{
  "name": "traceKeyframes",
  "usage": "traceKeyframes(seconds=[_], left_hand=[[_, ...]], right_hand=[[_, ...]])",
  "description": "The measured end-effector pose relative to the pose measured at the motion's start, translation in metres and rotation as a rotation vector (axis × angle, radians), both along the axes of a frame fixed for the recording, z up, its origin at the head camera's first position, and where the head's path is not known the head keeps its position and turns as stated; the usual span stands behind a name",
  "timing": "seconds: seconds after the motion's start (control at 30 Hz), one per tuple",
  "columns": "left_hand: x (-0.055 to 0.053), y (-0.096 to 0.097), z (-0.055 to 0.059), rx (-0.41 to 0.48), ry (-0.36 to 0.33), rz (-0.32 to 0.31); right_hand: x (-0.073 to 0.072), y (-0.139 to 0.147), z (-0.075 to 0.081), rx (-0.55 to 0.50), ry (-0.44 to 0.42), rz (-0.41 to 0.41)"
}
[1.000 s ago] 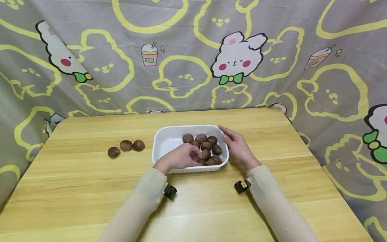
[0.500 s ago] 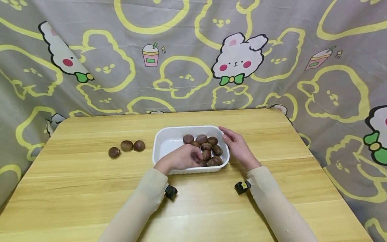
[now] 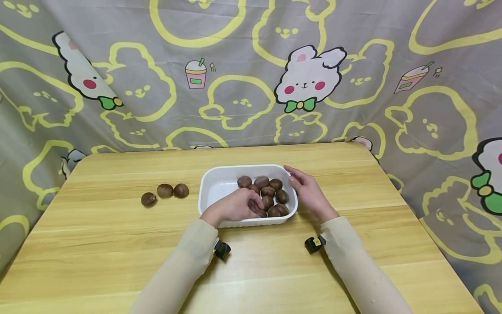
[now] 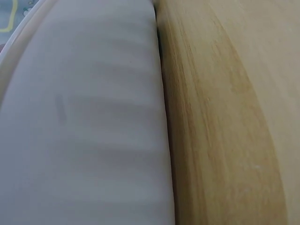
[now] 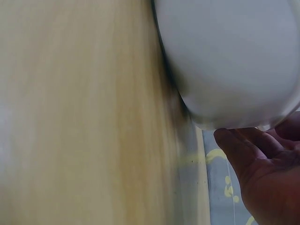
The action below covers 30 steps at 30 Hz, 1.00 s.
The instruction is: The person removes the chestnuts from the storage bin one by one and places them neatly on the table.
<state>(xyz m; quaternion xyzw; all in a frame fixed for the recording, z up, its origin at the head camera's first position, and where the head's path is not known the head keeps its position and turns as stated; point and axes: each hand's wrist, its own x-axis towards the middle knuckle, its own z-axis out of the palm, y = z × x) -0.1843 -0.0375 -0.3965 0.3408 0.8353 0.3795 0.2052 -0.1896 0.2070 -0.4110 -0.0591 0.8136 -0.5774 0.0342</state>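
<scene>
Several brown chestnuts [image 3: 261, 182] lie in the right part of a white rectangular tray [image 3: 215, 174]. My left hand [image 3: 234, 204] reaches over the near rim, fingers curled down among them. It grips a chestnut [image 3: 260, 213] low against the near wall, partly hidden by the fingers. My right hand [image 3: 310, 191] holds the tray's right end, thumb at the rim and fingers along the outer wall. The right wrist view shows those fingertips [image 5: 224, 136] against the tray's outside. Only the tray's near wall [image 4: 93, 117] fills the left wrist view; the left hand is out of sight there.
Left of the tray, three chestnuts [image 3: 165, 190] sit on the wooden table [image 3: 98, 244] in a loose row. A grey patterned curtain [image 3: 235, 52] hangs behind the table and along its sides. Black wrist cameras [image 3: 222, 250] are strapped under both sleeves.
The chestnuts near the left fingertips have shifted slightly within the tray. Both hands keep nearly the same place, and the head view has tilted a little.
</scene>
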Motion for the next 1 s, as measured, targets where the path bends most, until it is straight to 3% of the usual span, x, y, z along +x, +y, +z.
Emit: traceKeyframes(seconds=[0.33, 0.53, 0.77, 1.0], left_hand=[[0.0, -0.002, 0.001, -0.02, 0.033, 0.007], [0.001, -0.008, 0.008, -0.041, 0.065, 0.077], [-0.001, -0.021, 0.017, 0.017, 0.067, 0.149], [-0.002, -0.034, 0.018, 0.119, 0.075, 0.191]], right_hand=[[0.001, 0.0, 0.001, 0.005, -0.008, -0.004], [0.0, 0.001, 0.0, 0.004, -0.008, -0.001], [0.0, 0.001, 0.0, 0.004, -0.009, -0.004], [0.0, 0.001, -0.001, 0.0, -0.015, -0.006]])
